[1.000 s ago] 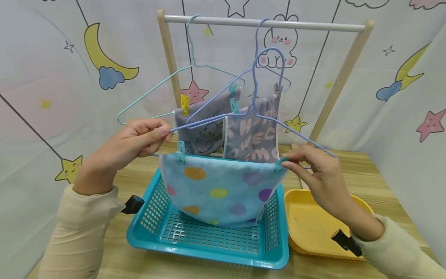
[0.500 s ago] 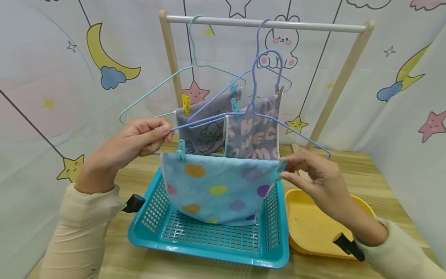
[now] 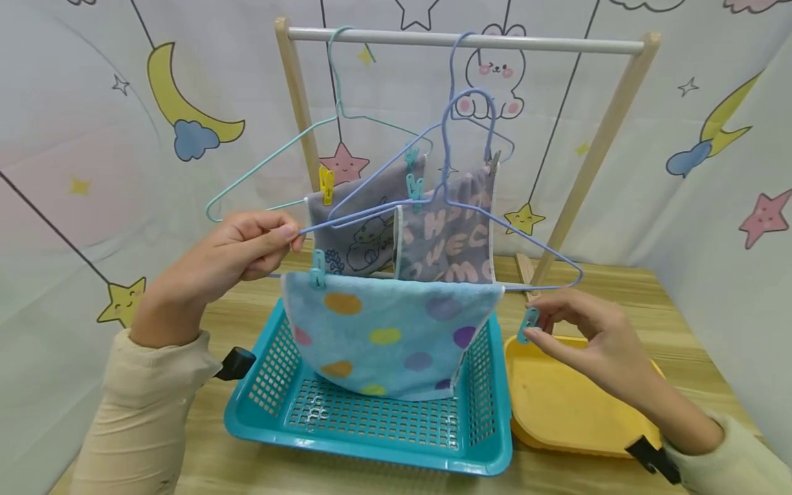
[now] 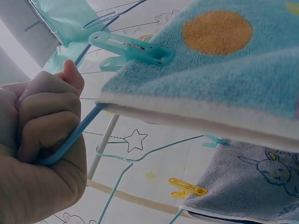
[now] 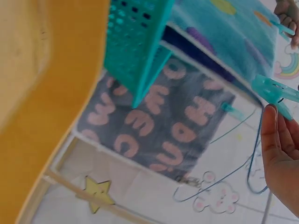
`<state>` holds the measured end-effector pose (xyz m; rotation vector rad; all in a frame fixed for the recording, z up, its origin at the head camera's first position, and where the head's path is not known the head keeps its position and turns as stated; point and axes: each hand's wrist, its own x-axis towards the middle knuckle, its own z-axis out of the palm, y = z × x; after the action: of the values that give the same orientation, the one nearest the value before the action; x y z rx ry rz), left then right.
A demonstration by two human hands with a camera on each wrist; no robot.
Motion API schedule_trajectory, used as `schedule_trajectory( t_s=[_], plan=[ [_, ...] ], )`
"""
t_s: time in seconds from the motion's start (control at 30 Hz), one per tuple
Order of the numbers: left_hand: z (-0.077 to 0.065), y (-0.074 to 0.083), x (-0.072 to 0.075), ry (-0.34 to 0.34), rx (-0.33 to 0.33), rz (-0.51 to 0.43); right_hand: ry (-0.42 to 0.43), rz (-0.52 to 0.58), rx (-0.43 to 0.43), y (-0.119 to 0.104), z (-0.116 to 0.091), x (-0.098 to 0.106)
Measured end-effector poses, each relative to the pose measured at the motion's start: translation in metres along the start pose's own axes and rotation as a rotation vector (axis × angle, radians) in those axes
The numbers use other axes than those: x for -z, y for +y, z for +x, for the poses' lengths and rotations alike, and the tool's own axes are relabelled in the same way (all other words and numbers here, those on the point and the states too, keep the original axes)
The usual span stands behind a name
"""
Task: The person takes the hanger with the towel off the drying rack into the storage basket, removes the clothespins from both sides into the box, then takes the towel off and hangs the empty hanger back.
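Observation:
My left hand (image 3: 256,242) grips the left end of a periwinkle wire hanger (image 3: 445,196), fingers curled round the wire in the left wrist view. Over the hanger's bottom bar hangs a light blue polka-dot towel (image 3: 383,361). A teal clothespin (image 3: 317,269) clips its top left corner. My right hand (image 3: 597,337) pinches another teal clothespin (image 3: 529,325) between thumb and fingers, apart from the towel, to the right of its top right corner. In the right wrist view this clothespin (image 5: 271,91) overlaps the towel's edge. The bar's right end shows bare beside the towel.
Below the towel stands a teal mesh basket (image 3: 371,455), with a yellow tray (image 3: 575,405) at its right. Behind, a wooden rack with a metal bar (image 3: 396,36) bears two hangers with grey towels, one with a rabbit (image 3: 337,223), one with letters (image 3: 458,240).
My right hand has pulled the teal clothespin off the towel's top right corner and moved it right and down. The left hand keeps its grip on the hanger.

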<state>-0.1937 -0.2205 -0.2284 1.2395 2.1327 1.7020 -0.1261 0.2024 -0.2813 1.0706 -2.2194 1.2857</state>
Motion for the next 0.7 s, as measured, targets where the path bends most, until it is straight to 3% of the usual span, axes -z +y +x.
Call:
schedule_trajectory(
  t_s=[0.27,0.47,0.7],
  plan=[
    [0.000,-0.002,0.000,-0.005,0.009,-0.040,-0.010,-0.136,-0.153,0.017,-0.029,0.014],
    [0.000,-0.003,0.000,-0.001,0.005,-0.038,0.000,-0.260,-0.235,0.047,-0.056,0.021],
    [0.001,-0.002,-0.001,0.006,0.019,-0.015,-0.002,-0.194,-0.317,0.060,-0.066,0.024]
  ],
)
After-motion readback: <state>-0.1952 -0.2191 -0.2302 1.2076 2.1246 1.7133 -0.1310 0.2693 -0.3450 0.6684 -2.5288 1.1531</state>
